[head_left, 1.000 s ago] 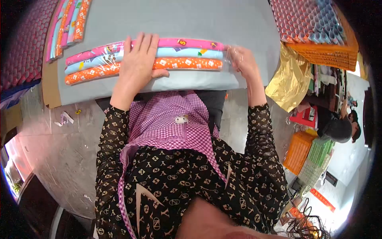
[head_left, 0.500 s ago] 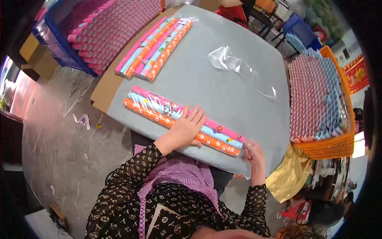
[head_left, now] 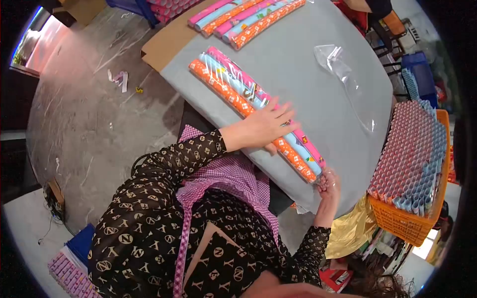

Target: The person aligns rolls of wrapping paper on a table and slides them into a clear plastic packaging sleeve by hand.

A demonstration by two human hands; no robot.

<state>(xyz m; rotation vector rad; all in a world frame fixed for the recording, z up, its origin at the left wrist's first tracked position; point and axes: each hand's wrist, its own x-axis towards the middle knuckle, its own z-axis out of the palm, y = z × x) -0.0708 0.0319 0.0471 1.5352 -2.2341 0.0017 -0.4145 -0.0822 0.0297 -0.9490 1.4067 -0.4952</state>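
Three wrapping-paper rolls lie side by side in a clear plastic sleeve: an orange roll (head_left: 223, 93) nearest me, a light blue roll (head_left: 236, 87) in the middle and a pink roll (head_left: 308, 145) on the far side. Across the middle of this bundle rests my left hand (head_left: 263, 126), its slightly blurred fingers spread over the rolls and its thumb at the near side. My right hand (head_left: 329, 185) is closed at the bundle's right end, pinching the gathered plastic of the sleeve there. The fingertips are partly hidden by shiny film.
More wrapped rolls (head_left: 248, 22) lie at the back of the grey-covered table (head_left: 293, 69). A loose clear plastic sleeve (head_left: 343, 74) lies on the right part. An orange crate (head_left: 397, 218) packed with rolls stands at the right, beside gold sheeting (head_left: 350, 226). Cardboard (head_left: 169, 37) sticks out at the left edge.
The head view has turned, so the table and bundle appear shifted and more steeply slanted. My left hand stays over the middle of the rolls, and my right hand still pinches the sleeve's end.
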